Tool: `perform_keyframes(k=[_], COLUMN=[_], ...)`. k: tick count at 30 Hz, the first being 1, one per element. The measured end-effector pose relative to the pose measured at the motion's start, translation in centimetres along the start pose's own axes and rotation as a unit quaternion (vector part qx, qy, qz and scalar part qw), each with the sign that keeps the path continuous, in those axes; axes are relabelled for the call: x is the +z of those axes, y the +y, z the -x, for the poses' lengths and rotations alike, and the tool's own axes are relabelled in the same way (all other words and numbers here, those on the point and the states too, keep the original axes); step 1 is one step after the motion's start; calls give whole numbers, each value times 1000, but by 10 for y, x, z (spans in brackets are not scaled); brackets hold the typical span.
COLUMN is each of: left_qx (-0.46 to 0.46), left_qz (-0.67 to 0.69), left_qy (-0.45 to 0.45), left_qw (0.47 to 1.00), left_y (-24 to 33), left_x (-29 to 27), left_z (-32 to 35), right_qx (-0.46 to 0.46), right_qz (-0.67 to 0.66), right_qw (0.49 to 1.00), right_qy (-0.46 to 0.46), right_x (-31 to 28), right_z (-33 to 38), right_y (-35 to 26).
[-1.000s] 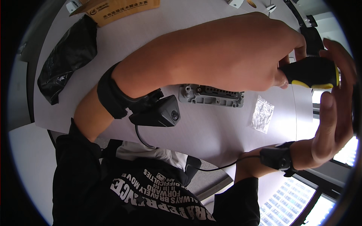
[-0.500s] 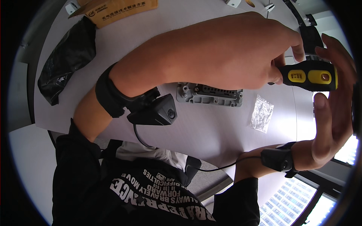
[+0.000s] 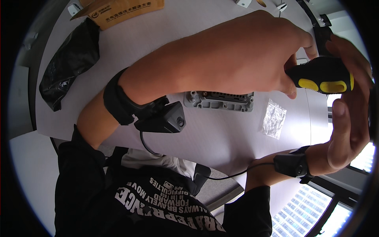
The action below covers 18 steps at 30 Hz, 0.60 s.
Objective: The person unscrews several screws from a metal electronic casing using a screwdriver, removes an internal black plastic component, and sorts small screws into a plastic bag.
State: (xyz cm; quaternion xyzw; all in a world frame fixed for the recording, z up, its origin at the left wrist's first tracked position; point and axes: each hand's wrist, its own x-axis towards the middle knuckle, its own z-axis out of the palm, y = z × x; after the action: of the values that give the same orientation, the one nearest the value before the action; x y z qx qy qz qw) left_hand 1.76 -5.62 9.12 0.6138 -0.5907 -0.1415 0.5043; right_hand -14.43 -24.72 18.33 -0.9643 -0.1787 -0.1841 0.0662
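My left hand (image 3: 276, 55) reaches far across to the right, its thumb and fingers closed on the narrow end of a screwdriver (image 3: 321, 75). Only the ridged black handle with yellow inlays shows; the shaft is hidden. At the handle's wide end is my right hand (image 3: 353, 98), open, with fingers curved above the handle and the thumb apart below it. The fingers seem to touch the handle's end. Beneath my left forearm lies a grey metal connector housing (image 3: 221, 103) with a black row of contacts, its upper part covered by the arm.
A small clear plastic bag (image 3: 274, 119) lies right of the housing. On the far left of the table (image 3: 130, 47) are a crumpled black bag (image 3: 71, 65) and an open cardboard box (image 3: 126, 12). Each wrist carries a strapped camera (image 3: 164, 118) with a cable.
The screwdriver handle has rolled about its length, so its yellow inlays now sit lower. My right fingers have come closer over the handle; my left forearm has shifted slightly.
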Motion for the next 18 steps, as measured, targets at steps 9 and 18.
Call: perform_keyframes(k=[9, 18], left_qx=[66, 8], left_qz=[-5, 1], left_qy=[57, 29], left_qw=[996, 1000], left_y=[-6, 2], left_x=[9, 1], left_z=[0, 2], right_qx=[66, 25], right_qz=[-58, 6], right_qw=[994, 998], right_qy=[61, 65], right_x=[14, 16], right_z=[-7, -6], right_y=[-13, 4])
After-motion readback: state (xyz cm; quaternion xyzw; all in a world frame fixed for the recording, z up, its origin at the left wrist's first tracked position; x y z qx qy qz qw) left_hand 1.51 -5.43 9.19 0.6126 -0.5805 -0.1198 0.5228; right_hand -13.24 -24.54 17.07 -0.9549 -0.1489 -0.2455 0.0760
